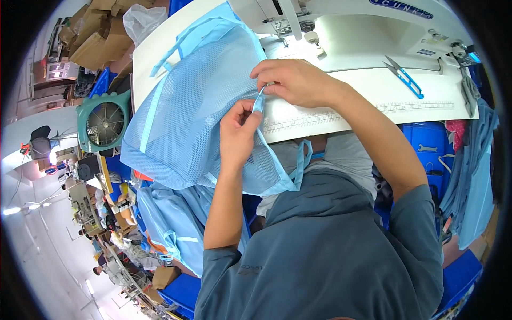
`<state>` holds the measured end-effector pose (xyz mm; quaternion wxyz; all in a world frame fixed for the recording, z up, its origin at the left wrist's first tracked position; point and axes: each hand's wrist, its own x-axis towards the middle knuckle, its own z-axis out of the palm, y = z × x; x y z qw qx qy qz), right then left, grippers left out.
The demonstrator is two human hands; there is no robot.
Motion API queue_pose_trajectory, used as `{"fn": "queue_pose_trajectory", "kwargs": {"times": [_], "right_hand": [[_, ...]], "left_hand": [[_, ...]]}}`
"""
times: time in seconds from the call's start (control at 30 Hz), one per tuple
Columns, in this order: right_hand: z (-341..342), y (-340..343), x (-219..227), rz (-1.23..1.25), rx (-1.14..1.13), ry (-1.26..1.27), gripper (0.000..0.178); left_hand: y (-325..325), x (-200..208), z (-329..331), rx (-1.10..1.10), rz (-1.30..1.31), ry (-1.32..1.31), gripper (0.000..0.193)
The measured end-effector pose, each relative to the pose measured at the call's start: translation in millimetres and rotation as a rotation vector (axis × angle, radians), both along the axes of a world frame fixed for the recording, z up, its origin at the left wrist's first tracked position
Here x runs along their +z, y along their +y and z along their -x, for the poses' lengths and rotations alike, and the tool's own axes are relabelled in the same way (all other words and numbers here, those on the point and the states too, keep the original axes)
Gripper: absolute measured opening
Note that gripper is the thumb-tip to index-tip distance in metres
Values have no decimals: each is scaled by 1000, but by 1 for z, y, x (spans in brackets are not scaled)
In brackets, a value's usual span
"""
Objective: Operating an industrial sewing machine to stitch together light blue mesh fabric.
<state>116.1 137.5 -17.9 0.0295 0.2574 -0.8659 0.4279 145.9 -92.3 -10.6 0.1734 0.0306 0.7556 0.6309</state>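
A light blue mesh bag (197, 106) with pale blue fabric binding spreads over the left of the white sewing table (368, 96) and hangs past its front edge. My left hand (239, 128) pinches the bound edge between thumb and fingers. Just above and to the right, my right hand (290, 80) is closed on the same binding strip (260, 98), fingertips together. The strip runs taut between both hands. Behind them stands a white sewing machine (341, 21), its needle area (306, 29) apart from the bag.
Blue thread snips (405, 80) lie on the table at the right, near a printed ruler scale (362, 113). A green fan (104, 121) stands at the left. More blue bags (173, 218) are heaped at lower left, and blue fabric (474, 170) hangs at the right.
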Motion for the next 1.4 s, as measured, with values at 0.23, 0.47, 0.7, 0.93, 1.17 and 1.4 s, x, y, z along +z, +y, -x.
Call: {"fn": "queue_pose_trajectory", "kwargs": {"times": [0.23,0.47,0.7,0.93,1.17,1.4], "right_hand": [[7,-9,2,87,87,-112,14],[9,-10,7,38,86,-125,13],[15,3,-3,54,14,-63,15],[-9,19,-23,-189,-223,244,21],[-60,-5,-34,-310,-446,357,28],[-64,-15,-26,-334,-530,326,25]], "left_hand": [[-14,5,6,-31,-101,-82,12],[-21,2,12,-95,-125,-92,17],[5,0,4,-128,211,310,18],[28,-19,2,-295,614,924,23],[26,-22,2,-353,662,987,31],[23,-16,43,-409,738,1146,36]]}}
